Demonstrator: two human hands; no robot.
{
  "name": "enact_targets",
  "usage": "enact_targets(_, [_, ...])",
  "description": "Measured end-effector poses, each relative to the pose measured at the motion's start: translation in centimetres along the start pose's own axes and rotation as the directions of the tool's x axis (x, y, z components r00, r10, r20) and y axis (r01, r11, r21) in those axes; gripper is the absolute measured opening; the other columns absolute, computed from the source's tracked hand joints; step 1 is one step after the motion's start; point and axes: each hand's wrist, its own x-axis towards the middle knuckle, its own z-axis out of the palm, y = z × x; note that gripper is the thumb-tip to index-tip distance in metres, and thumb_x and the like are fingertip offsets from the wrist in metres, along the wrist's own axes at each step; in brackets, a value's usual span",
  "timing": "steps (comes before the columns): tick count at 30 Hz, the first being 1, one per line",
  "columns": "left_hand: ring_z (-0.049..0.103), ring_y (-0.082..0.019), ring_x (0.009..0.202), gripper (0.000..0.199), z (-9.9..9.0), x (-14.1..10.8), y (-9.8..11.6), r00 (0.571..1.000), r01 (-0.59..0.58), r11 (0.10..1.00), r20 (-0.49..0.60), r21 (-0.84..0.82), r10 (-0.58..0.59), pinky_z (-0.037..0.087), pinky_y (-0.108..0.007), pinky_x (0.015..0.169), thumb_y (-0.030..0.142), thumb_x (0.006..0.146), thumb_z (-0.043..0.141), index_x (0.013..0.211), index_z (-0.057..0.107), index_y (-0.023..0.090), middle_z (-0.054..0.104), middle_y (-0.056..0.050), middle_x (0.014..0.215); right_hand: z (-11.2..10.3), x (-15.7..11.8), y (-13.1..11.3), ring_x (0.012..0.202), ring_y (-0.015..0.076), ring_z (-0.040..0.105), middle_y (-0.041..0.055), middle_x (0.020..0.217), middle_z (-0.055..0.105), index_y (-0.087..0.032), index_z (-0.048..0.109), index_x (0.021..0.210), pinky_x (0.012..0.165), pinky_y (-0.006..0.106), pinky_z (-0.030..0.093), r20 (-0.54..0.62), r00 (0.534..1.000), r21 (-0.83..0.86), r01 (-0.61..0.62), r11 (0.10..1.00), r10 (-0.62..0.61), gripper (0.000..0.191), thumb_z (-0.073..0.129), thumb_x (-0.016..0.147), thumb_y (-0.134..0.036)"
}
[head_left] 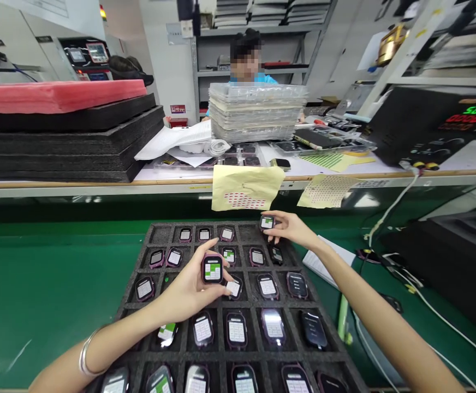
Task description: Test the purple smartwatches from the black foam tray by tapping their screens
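Observation:
My left hand [189,284] is closed around a smartwatch [213,269] with a purple rim, held over the middle of a black foam tray [249,233]. Its lit screen faces me and shows green and white blocks. At the tray's far right corner, my right hand [287,226] grips another smartwatch [267,222] by its edge, its screen also green and white. Several more watches lie in the tray's square compartments, such as a watch [237,330] with a white grid on its screen. One watch [314,329] on the right has a dark screen with text lines.
Stacked black foam trays [58,147] with a pink foam sheet [61,95] stand at the back left. Clear plastic trays [258,114] are piled on the shelf, with a co-worker [246,60] behind. A power supply [438,125] and cables [389,213] occupy the right side.

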Motion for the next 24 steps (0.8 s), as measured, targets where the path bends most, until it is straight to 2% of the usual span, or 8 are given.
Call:
enact_targets(3, [0.063, -0.020, 0.097, 0.068, 0.1, 3.0, -0.9, 0.999, -0.040, 0.997, 0.038, 0.067, 0.037, 0.056, -0.041, 0.081, 0.019, 0.082, 0.063, 0.137, 0.027, 0.032, 0.050, -0.004, 0.107, -1.2, 1.0, 2.3, 0.051, 0.0145, 0.055, -0.0031, 0.059, 0.056, -0.005, 0.061, 0.115, 0.051, 0.028, 0.049, -0.042, 0.999, -0.172, 0.005, 0.985, -0.013, 0.054, 0.076, 0.068, -0.029])
enact_targets(5, [0.064, -0.021, 0.098, 0.063, 0.0, 6.0, -1.4, 0.991, -0.123, 0.945, 0.080, 0.303, 0.103, 0.057, -0.038, 0.078, 0.020, 0.084, 0.059, 0.137, 0.025, 0.027, 0.054, -0.006, 0.103, -1.3, 1.1, 3.2, 0.058, 0.0149, 0.055, 0.0005, 0.070, 0.059, -0.007, 0.064, 0.112, 0.056, 0.028, 0.049, -0.049, 0.998, -0.263, 0.023, 0.965, -0.037, 0.051, 0.077, 0.066, -0.024])
enact_targets(6, [0.065, -0.021, 0.094, 0.059, 0.0, 7.7, -1.7, 0.981, -0.192, 0.842, 0.111, 0.504, 0.157, 0.055, -0.036, 0.078, 0.021, 0.084, 0.059, 0.135, 0.028, 0.023, 0.056, -0.007, 0.103, -1.3, 1.0, 3.4, 0.062, 0.0155, 0.057, 0.0033, 0.078, 0.060, -0.009, 0.064, 0.113, 0.059, 0.029, 0.050, -0.046, 0.998, -0.299, 0.032, 0.954, -0.048, 0.050, 0.077, 0.066, -0.023])
enact_targets(7, [0.065, -0.020, 0.092, 0.052, 0.0, 9.5, -1.9, 0.968, -0.246, 0.663, 0.148, 0.707, 0.201, 0.054, -0.036, 0.081, 0.026, 0.085, 0.058, 0.131, 0.033, 0.021, 0.059, -0.007, 0.102, -1.3, 0.9, 3.6, 0.067, 0.0162, 0.058, 0.0061, 0.087, 0.060, -0.010, 0.063, 0.114, 0.062, 0.030, 0.051, -0.039, 0.998, -0.328, 0.040, 0.944, -0.056, 0.050, 0.076, 0.067, -0.022])
enact_targets(13, [0.054, -0.030, 0.107, 0.039, 0.5, 17.5, -4.3, 0.957, -0.283, 0.353, 0.240, 0.892, 0.162, 0.043, -0.046, 0.094, 0.033, 0.076, 0.068, 0.109, 0.057, 0.014, 0.057, -0.012, 0.107, -1.8, -0.4, 3.7, 0.086, 0.0203, 0.062, 0.0132, 0.111, 0.054, -0.011, 0.056, 0.125, 0.075, 0.033, 0.055, 0.042, 0.997, -0.465, 0.081, 0.881, -0.070, 0.052, 0.065, 0.074, -0.014])
enact_targets(17, [0.049, -0.030, 0.112, 0.040, 0.0, 17.8, -4.2, 0.948, -0.319, 0.209, 0.311, 0.924, 0.069, 0.040, -0.046, 0.096, 0.038, 0.077, 0.066, 0.109, 0.060, 0.015, 0.054, -0.013, 0.116, -1.9, -0.8, 2.2, 0.102, 0.0289, 0.058, 0.0167, 0.116, 0.055, -0.010, 0.043, 0.138, 0.088, 0.044, 0.048, 0.074, 0.993, -0.580, 0.117, 0.806, -0.091, 0.066, 0.064, 0.076, -0.012])
enact_targets(20, [0.046, -0.028, 0.119, 0.052, -2.0, 15.9, -2.1, 0.949, -0.315, 0.131, 0.315, 0.940, 0.022, 0.039, -0.040, 0.098, 0.032, 0.081, 0.060, 0.128, 0.046, 0.014, 0.048, -0.014, 0.127, -0.4, -0.3, -0.1, 0.118, 0.0336, 0.046, 0.0182, 0.124, 0.052, -0.011, 0.047, 0.135, 0.100, 0.050, 0.037, 0.093, 0.985, -0.650, 0.171, 0.740, -0.146, 0.050, 0.057, 0.086, -0.016])
enact_targets(24, [0.051, -0.030, 0.109, 0.037, -5.7, 12.6, 0.9, 0.972, -0.223, -0.001, 0.223, 0.975, -0.070, 0.042, -0.044, 0.092, 0.021, 0.077, 0.057, 0.113, 0.056, 0.014, 0.056, -0.013, 0.112, 3.5, 1.7, -2.9, 0.113, 0.0259, 0.050, 0.0112, 0.119, 0.059, -0.017, 0.060, 0.121, 0.098, 0.038, 0.039, 0.257, 0.951, -0.667, 0.302, 0.682, -0.170, 0.030, 0.053, 0.092, -0.022])
